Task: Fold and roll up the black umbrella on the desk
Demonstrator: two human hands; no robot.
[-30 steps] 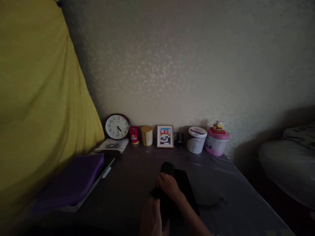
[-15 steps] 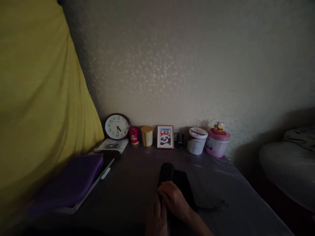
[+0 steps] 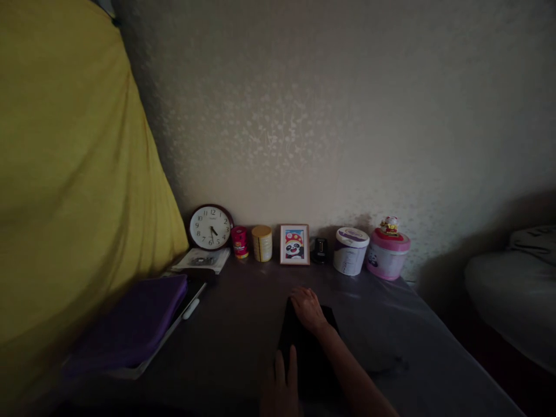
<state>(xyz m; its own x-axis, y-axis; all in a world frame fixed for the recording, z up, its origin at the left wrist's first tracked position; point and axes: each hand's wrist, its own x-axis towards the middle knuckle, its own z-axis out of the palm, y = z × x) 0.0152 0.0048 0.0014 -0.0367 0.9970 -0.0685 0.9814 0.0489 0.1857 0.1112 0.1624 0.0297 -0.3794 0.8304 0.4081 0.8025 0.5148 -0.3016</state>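
Observation:
A dark black piece, flat and soft-looking like folded cloth or a pouch [image 3: 306, 359], lies on the table in front of me; its exact kind is too dark to tell. My right hand [image 3: 307, 307] rests over its far left corner, the fingers laid across the edge and pointing forward-left. Low in the view, my left hand [image 3: 281, 382] is by the near left part of the black piece. Its fingers are stretched out and apart, with nothing held. Shadow hides the near end of the piece.
Along the wall stand a clock [image 3: 211, 229], a red can [image 3: 240, 243], a yellow tin [image 3: 262, 244], a framed panda picture [image 3: 294, 245], a white tub [image 3: 350, 255] and a pink tub [image 3: 388, 258]. A purple case [image 3: 134, 318] lies left, beside a yellow curtain [image 3: 87, 174]. A dark strap [image 3: 388, 366] lies right.
The raised, rolled part of the black piece now lies flat. My right hand has moved forward to its far edge. My left hand has come away from the right, fingers spreading.

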